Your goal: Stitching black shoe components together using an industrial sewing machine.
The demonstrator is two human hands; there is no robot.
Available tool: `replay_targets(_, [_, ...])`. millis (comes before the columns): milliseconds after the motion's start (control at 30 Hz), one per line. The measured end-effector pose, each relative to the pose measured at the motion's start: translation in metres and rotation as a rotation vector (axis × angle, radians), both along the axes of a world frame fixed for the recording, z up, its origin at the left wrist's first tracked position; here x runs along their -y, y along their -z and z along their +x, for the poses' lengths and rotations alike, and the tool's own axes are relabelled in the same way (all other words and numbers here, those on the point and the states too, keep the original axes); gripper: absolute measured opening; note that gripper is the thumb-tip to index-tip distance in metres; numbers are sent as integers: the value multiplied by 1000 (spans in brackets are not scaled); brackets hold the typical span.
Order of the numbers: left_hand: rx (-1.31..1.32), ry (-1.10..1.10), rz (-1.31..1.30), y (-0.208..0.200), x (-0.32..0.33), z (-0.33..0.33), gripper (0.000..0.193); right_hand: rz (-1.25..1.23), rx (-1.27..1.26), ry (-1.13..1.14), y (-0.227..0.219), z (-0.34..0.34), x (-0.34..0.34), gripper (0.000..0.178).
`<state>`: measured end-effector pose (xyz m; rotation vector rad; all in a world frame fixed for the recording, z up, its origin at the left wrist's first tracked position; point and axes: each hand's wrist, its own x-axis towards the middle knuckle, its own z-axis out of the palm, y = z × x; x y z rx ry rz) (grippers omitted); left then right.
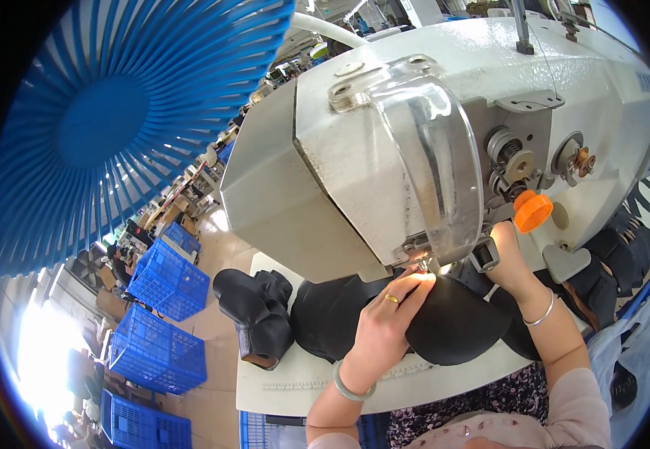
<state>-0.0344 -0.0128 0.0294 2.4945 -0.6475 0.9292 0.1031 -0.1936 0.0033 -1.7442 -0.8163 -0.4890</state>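
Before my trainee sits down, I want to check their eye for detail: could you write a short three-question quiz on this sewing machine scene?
1. Multiple choice: what colour is the round knob on the sewing machine?
A) blue
B) orange
C) green

2. True or false: the left hand is touching the black leather-like panel.

3. Fill in the blank: the silver-coloured bangle is on the ____.

Key:
1. B
2. True
3. right wrist
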Motion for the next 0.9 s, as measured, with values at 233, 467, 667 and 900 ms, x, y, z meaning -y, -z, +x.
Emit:
replay_targets(233, [-60,50,52,-4,-9,3,48,-136,-59,128,-5,-8,1,18])
replay_targets(467, [-133,89,66,-9,-21,7,48,1,15,117,-2,-18,-3,20])
replay_targets(667, [-197,193,-3,-13,-32,14,44,83,41,180,1,-30,-8,20])
replay_targets(900, [-247,277,-115,-11,-42,21,41,102,74,272,7,-40,-14,14])
